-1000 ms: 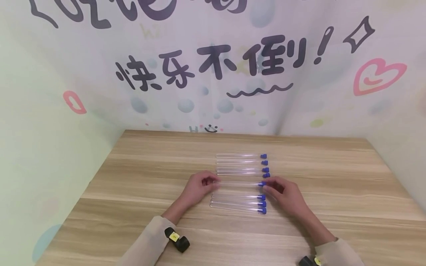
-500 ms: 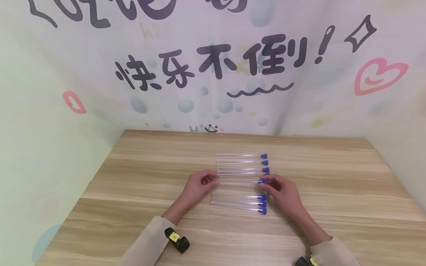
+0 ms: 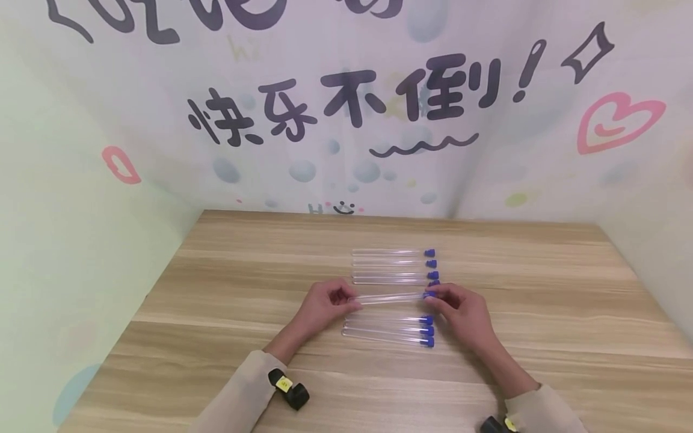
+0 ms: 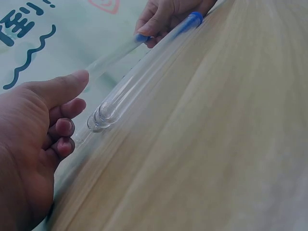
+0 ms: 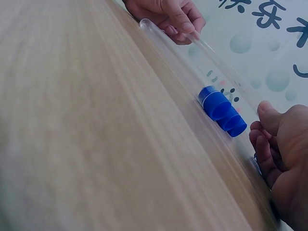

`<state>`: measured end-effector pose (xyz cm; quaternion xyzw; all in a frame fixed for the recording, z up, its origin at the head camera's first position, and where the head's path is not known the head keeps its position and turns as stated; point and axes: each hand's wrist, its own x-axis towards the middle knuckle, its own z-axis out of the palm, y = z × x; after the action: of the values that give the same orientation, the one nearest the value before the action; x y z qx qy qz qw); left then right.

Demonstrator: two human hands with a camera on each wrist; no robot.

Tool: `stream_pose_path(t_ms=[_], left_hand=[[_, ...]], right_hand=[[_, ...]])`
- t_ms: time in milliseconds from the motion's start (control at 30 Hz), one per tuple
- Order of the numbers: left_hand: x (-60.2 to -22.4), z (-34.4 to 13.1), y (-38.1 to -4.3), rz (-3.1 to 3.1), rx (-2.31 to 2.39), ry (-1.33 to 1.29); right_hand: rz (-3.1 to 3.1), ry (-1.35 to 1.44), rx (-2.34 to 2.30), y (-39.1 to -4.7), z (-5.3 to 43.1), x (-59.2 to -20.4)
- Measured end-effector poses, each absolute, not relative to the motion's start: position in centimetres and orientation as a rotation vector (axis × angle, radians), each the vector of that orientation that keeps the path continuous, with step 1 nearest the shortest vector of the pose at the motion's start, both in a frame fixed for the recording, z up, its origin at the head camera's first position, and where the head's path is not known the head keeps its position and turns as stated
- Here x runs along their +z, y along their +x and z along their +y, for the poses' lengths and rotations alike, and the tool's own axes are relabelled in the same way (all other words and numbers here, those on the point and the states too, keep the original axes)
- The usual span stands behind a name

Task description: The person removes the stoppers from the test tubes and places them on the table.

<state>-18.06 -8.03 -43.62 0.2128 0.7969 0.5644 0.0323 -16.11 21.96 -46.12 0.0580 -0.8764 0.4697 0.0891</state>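
Blue-capped tube (image 3: pixel 391 298) in fingers (image 4: pixel 70 88) (curled)

Wood-grain table (image 3: pixel 547 300), three blue-capped tubes (image 3: pixel 387 328) nearer, four clear tubes (image 3: pixel 390 273) with blue caps (image 3: pixel 431 264) beyond

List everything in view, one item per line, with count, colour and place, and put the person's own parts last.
Held tube: one, clear, between the two hands, over the table
Held tube's cap: one, blue, at the right end
Far tubes: four, clear, lying side by side beyond the hands
Far caps: four, blue, at those tubes' right ends, the nearest partly hidden
Near tubes: three, clear, lying on the person's side
Near caps: three, blue, at those tubes' right ends
Table: one, wood-toned, under everything
Backdrop: white, printed in dark and coloured designs, behind the table
Wrist cameras: two, black with yellow labels, on the wrists
Sleeves: two, beige, bottom edge
Left hand: one, bare, pinching the held tube's left end
Right hand: one, bare, gripping its capped end
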Motion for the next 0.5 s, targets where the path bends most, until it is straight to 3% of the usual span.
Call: stream_pose_path(t_ms=[500], left_hand=[[-46.5,-8.4,-19.5,2.586,1.754,0.607]], right_hand=[[-2.642,0.165,1.552,-16.0,22.2,-46.2]])
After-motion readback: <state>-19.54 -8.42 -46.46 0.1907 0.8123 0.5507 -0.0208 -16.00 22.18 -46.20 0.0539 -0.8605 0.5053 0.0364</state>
